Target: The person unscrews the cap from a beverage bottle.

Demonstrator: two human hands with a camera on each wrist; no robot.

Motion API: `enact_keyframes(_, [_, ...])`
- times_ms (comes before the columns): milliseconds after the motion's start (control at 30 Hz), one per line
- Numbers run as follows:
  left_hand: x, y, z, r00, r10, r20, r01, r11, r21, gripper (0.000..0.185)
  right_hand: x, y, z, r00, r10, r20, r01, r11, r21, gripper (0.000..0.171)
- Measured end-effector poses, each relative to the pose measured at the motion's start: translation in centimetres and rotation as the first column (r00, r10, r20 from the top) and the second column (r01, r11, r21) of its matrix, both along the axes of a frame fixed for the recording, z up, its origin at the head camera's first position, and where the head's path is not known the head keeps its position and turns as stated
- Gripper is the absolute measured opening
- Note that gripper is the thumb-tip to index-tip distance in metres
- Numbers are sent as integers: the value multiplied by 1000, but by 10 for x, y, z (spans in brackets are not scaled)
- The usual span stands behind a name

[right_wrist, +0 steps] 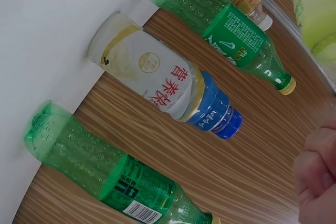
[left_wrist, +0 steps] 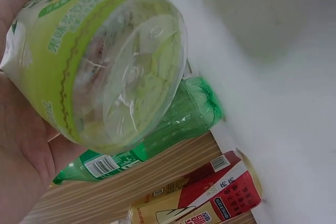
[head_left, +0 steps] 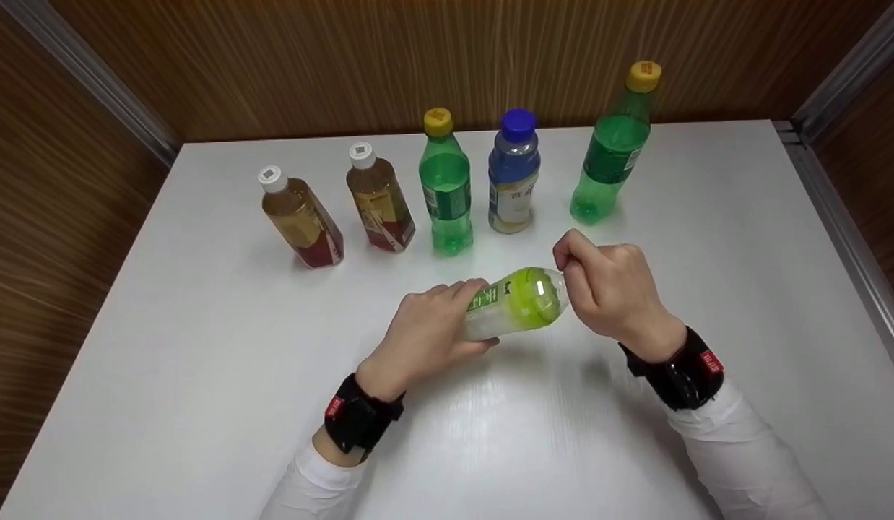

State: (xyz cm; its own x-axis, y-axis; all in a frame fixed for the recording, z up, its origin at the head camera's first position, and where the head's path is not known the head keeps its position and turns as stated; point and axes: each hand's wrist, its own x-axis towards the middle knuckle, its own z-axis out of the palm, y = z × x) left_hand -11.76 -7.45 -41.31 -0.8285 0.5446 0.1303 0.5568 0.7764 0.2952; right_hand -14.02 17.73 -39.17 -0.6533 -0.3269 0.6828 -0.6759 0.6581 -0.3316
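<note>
A: Largest first. What carried everything?

B: White table (head_left: 201,361), boxed in by wood-grain walls (head_left: 310,58). Five bottles stood in a row at its far side.

A: Run the row.

B: Tallest was a green bottle with a yellow cap (head_left: 612,152), far right. Next a second green bottle (head_left: 445,186), also yellow-capped, mid-row. Between them a blue-capped bottle (head_left: 514,177) with a pale label. On the left, two amber tea bottles with white caps, one (head_left: 381,202) just beside the mid green one, the other (head_left: 302,220) at the row's end. All upright, none touching.

A: And the piece in hand?

B: Lime-labelled clear bottle (head_left: 515,303), lifted just above the table's middle, nearer the person than the row, tipped on its side with its neck end toward the right hand. The left wrist view showed its clear base (left_wrist: 131,77) end-on.

A: Grips?

B: Left hand (head_left: 425,336) wrapped round the bottle's lower body, fingers curled on the label. Right hand (head_left: 609,292) had its fingers bunched and curled at the neck end; the cap itself was hidden under them.
</note>
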Motion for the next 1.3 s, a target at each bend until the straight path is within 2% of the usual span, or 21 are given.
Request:
enact_keyframes(133, [-1,-2,1,999,-17,51,15,999,31,64,-1,2,0,993,83,-83,-80,996,34,16])
enact_keyframes(233, [-1,-2,1,998,-17,67,14,999,45,63,-1,4,0,990,107,-97,-104,994,43,17])
enact_keyframes(300, [-1,-2,0,998,-9,60,6,999,46,63,-1,4,2,995,88,-46,-87,996,38,17])
enact_keyframes(400, [0,-1,0,999,14,53,-17,999,52,64,1,6,6,994,24,109,-26,999,20,18])
enact_keyframes(467, [0,0,0,998,28,51,-31,998,59,65,2,7,9,975,-5,223,7,1000,-8,27])
enact_keyframes(533, [0,1,1,998,40,51,-44,997,67,66,2,9,11,950,-17,313,34,998,-50,45])
enact_keyframes(633, [1,2,1,998,59,29,-60,996,59,65,3,10,14,918,-18,396,64,993,-102,58])
enact_keyframes(867, [3,8,-3,990,80,-116,-86,995,-44,67,5,4,19,854,-104,509,159,985,-65,35])
enact_keyframes(933, [4,9,-4,986,81,-143,-91,994,-61,67,5,2,19,846,-133,517,179,983,-40,33])
enact_keyframes(1000, [4,10,-4,986,76,-149,-87,994,-64,67,5,0,19,853,-154,499,193,981,-28,30])
enact_keyframes(1033, [4,10,-4,987,73,-145,-82,995,-61,67,5,-1,18,864,-159,478,194,981,-25,28])
enact_keyframes(1200, [5,8,-1,994,48,-98,-51,998,-35,67,6,-2,11,943,-138,302,155,987,-35,22])
enact_keyframes(1300, [5,6,1,996,39,-81,-41,999,-33,67,6,-3,9,970,-108,220,120,992,-43,21])
